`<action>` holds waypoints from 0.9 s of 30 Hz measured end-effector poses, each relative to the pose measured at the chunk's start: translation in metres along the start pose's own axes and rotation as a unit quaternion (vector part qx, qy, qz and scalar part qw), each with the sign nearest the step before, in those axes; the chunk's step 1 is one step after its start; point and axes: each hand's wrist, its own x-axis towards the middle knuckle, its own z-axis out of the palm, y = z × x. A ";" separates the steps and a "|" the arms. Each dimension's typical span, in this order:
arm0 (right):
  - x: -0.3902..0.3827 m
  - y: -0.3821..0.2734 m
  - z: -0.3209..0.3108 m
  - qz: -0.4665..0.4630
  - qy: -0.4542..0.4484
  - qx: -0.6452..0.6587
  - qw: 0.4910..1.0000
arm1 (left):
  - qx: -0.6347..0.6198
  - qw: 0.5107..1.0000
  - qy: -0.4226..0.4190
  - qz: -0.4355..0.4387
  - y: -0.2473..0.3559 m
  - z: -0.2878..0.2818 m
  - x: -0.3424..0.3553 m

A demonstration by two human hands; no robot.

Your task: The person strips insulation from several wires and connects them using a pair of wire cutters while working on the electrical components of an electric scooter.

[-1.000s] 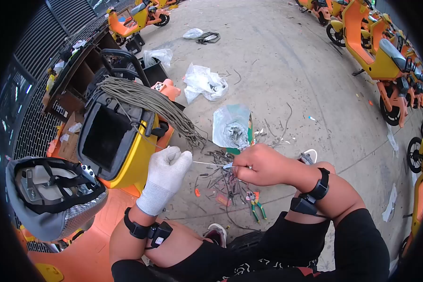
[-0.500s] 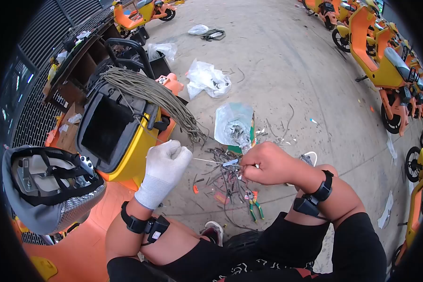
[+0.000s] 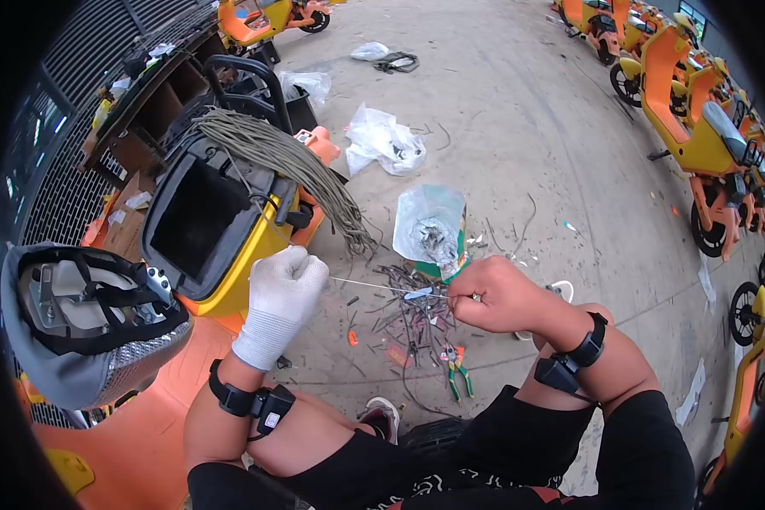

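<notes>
A thin pale wire (image 3: 372, 285) is stretched in a straight line between my two fists, over the floor. My left hand (image 3: 287, 285), in a white knitted glove, is closed round one end of it. My bare right hand (image 3: 500, 293) grips the other end, thumb pressed against curled fingers. The ends inside both fists are hidden. Below the wire lies a heap of dark cut cable scraps (image 3: 416, 327) with a light blue piece (image 3: 417, 293) among them. Green-handled pliers (image 3: 456, 374) rest on the floor nearer to me.
Left of my gloved hand stands a yellow scooter part with an open black box (image 3: 200, 217), a bundle of grey-green cables (image 3: 289, 161) draped over it. A grey padded seat (image 3: 93, 327) is near left. Beyond the scraps are plastic bags (image 3: 429, 225); scooters (image 3: 680, 110) line the right.
My left fist has shifted slightly left and my right slightly right, so more of the wire shows between them. Both hands keep their grip. The whole view has tilted a little.
</notes>
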 end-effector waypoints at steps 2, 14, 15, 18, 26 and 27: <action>-0.001 0.005 -0.001 -0.008 0.000 -0.010 1.000 | -0.002 1.000 0.011 -0.023 -0.006 -0.004 0.002; -0.019 0.019 -0.037 0.216 0.035 -0.054 0.974 | -0.020 0.990 0.074 -0.119 -0.058 -0.028 0.003; -0.018 0.022 -0.039 0.231 0.038 -0.062 0.970 | -0.008 0.992 0.047 -0.115 -0.056 -0.027 0.002; -0.018 0.034 -0.043 0.276 0.045 -0.069 0.958 | 0.031 0.990 -0.060 -0.124 -0.034 -0.023 0.003; -0.010 0.052 -0.037 0.194 0.164 -0.280 0.926 | -0.067 0.984 -0.165 -0.014 -0.005 -0.009 0.000; -0.006 0.049 -0.034 0.170 0.189 -0.293 0.922 | -0.092 0.977 -0.191 -0.001 -0.001 -0.008 0.001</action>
